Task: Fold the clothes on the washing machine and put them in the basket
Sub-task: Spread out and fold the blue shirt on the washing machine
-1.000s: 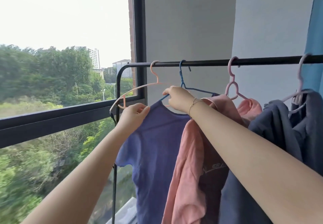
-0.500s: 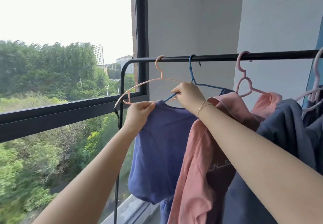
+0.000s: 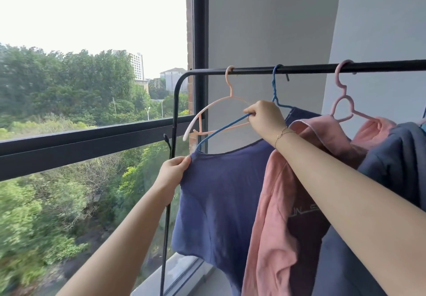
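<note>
A blue-purple T-shirt (image 3: 221,194) hangs partly off a blue wire hanger (image 3: 227,127) on the black rack rail (image 3: 311,68). My left hand (image 3: 175,168) pinches the shirt's left shoulder, which is below the hanger's bare left arm. My right hand (image 3: 265,117) grips the blue hanger near its neck. To the right hang a pink top (image 3: 288,203) on a pink hanger (image 3: 343,102) and a dark grey-blue garment (image 3: 396,157). No washing machine or basket is in view.
An empty pink hanger (image 3: 216,108) hangs at the rail's left end. The rack's black upright post (image 3: 170,180) stands close to the large window (image 3: 92,134) on the left. A grey wall (image 3: 265,30) is behind the rack.
My left hand has pulled the shirt's left shoulder down off the blue hanger's arm, which now shows bare. My right hand still holds the hanger.
</note>
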### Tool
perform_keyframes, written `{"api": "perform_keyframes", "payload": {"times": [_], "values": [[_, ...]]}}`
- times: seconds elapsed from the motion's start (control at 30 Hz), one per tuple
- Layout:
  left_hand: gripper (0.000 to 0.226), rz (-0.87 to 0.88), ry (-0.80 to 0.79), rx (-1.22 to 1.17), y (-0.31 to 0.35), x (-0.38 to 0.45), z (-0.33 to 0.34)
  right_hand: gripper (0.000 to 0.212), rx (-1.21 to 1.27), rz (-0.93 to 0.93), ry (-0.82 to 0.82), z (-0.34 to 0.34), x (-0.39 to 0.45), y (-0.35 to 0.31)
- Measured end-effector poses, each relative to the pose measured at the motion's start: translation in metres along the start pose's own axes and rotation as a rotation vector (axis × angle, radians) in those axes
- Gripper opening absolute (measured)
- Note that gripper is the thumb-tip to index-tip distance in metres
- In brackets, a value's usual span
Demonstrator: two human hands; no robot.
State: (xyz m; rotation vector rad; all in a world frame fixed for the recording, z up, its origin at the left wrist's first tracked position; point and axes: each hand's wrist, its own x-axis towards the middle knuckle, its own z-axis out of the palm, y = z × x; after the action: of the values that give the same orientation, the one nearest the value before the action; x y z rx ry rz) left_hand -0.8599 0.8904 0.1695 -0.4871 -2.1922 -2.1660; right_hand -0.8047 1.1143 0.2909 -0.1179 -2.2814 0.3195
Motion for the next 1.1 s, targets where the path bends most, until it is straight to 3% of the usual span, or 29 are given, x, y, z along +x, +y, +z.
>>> {"api": "perform_keyframes", "payload": {"times": [0.17, 0.43, 0.53, 0.57, 0.63, 0.77, 0.9, 1.03, 1.1], "values": [[0.033, -0.105, -0.029, -0.129, 0.007, -0.008, 0.011, 0.026, -0.036, -0.036, 0.032, 0.001, -0.004, -0.006], [0.028, -0.276, -0.135, -0.171, -0.001, -0.021, 0.012, 0.032, 0.061, -0.03, 0.141, 0.0, -0.014, -0.015], [0.051, -0.318, -0.259, -0.077, 0.001, -0.026, 0.007, 0.031, 0.11, -0.021, 0.171, 0.002, -0.016, -0.019], [0.056, -0.305, -0.319, -0.007, 0.002, -0.029, 0.005, 0.03, 0.128, -0.014, 0.182, 0.002, -0.018, -0.021], [0.044, -0.238, -0.391, 0.112, 0.001, -0.033, 0.006, 0.029, 0.166, 0.019, 0.21, 0.004, -0.021, -0.025], [0.015, -0.135, -0.339, 0.137, 0.007, -0.042, 0.009, 0.041, 0.143, 0.046, 0.181, 0.005, -0.03, -0.036], [0.022, -0.064, -0.331, 0.066, 0.011, -0.048, 0.01, 0.056, 0.353, 0.175, 0.224, -0.001, -0.043, -0.045], [0.021, -0.029, -0.255, 0.011, 0.013, -0.049, 0.013, 0.054, 0.641, 0.407, 0.358, 0.003, -0.068, -0.057], [0.023, -0.037, -0.242, 0.039, 0.009, -0.051, 0.015, 0.052, 0.758, 0.514, 0.306, 0.013, -0.084, -0.057]]}}
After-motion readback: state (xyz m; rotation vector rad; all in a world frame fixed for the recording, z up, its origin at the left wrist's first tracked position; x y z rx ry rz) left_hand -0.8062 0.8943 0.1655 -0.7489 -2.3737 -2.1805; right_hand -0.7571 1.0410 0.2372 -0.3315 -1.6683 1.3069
